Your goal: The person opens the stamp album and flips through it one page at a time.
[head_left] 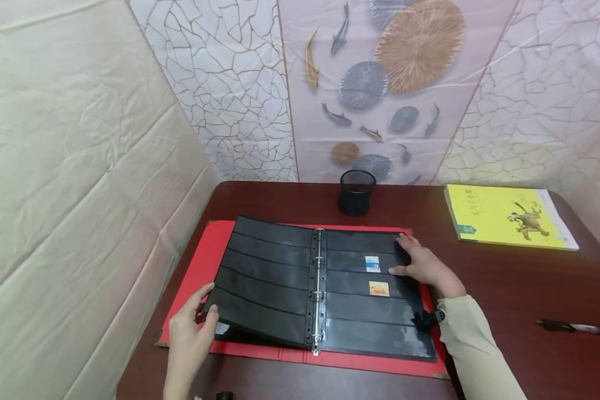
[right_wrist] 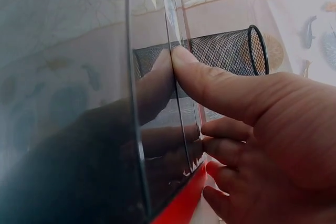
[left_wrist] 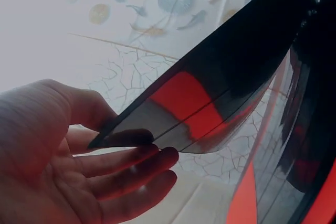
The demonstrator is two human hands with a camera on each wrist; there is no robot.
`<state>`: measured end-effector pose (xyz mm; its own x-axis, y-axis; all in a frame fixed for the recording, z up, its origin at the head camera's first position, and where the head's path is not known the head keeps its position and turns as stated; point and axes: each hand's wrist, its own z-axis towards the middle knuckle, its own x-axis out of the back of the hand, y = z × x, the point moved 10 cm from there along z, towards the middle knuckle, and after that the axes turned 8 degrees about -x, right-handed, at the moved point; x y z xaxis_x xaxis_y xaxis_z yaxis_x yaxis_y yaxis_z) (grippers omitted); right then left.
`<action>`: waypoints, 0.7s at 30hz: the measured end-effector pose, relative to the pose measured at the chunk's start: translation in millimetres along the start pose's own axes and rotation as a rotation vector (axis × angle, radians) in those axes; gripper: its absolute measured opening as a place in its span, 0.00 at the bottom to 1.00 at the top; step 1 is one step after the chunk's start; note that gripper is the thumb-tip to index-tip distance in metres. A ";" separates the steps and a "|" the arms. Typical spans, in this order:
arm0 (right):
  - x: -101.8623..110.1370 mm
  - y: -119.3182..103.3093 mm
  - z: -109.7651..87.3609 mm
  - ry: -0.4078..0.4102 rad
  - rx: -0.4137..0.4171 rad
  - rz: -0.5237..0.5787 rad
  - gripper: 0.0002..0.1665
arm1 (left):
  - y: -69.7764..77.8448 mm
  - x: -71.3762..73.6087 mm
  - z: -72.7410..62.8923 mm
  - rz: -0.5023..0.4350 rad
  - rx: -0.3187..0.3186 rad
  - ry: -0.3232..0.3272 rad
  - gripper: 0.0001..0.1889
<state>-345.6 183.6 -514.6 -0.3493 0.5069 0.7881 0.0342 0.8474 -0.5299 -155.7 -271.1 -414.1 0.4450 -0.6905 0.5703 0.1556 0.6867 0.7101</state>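
A red ring binder (head_left: 198,261), a stamp album, lies spread open on the table. My left hand (head_left: 192,328) pinches the lower outer corner of a black pocket page (head_left: 267,278) between thumb and fingers. In the left wrist view, that page (left_wrist: 210,93) bends up from the corner. The right page (head_left: 375,311) lies flat and carries a blue stamp (head_left: 372,264) and an orange stamp (head_left: 379,288). My right hand (head_left: 425,266) rests at that page's upper outer edge, thumb (right_wrist: 184,61) on its surface and the other fingers along the side.
Behind the binder stands a black mesh pen cup (head_left: 356,194). A yellow book (head_left: 510,216) lies at the back right, and a black pen (head_left: 577,328) at the right. Cloth-covered walls (head_left: 80,166) border the table at the left and back.
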 end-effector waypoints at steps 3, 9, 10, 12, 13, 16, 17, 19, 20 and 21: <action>1.2 0.1 -0.5 -0.005 -0.005 -0.012 0.58 | -7.0 -5.5 1.5 0.017 0.018 -0.043 0.21; -2.0 -1.6 -0.8 -0.035 0.011 -0.018 0.57 | -21.6 -15.3 -0.6 0.046 0.093 -0.141 0.20; -2.4 -1.8 -1.1 -0.040 0.011 -0.022 0.57 | -22.8 -17.0 -0.9 0.051 0.101 -0.159 0.20; -2.0 -2.2 -1.3 -0.038 0.010 -0.038 0.57 | -25.5 -21.0 -1.0 0.050 0.123 -0.202 0.20; -1.6 -2.6 -1.3 -0.035 0.009 -0.046 0.57 | -26.8 -22.9 -1.0 0.048 0.133 -0.223 0.20; -0.2 -3.7 -0.9 -0.028 0.005 -0.064 0.57 | -30.5 -28.2 -0.9 0.063 0.156 -0.279 0.21; -0.1 -3.9 -0.4 -0.025 0.006 -0.068 0.57 | -31.5 -29.4 -1.2 0.074 0.160 -0.298 0.21; -0.1 -4.8 0.4 -0.021 0.009 -0.075 0.56 | -32.5 -31.9 -1.9 0.104 0.154 -0.337 0.22; -0.2 -4.8 0.9 -0.020 0.009 -0.078 0.56 | -32.8 -33.3 -2.2 0.118 0.150 -0.358 0.22; -0.4 -5.3 1.0 -0.019 0.011 -0.084 0.56 | -33.0 -34.9 -2.6 0.133 0.145 -0.382 0.23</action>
<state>-346.5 178.7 -512.4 -0.3679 0.4313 0.8238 -0.0056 0.8849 -0.4658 -174.1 -269.1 -458.6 0.0903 -0.6514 0.7534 -0.0191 0.7552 0.6552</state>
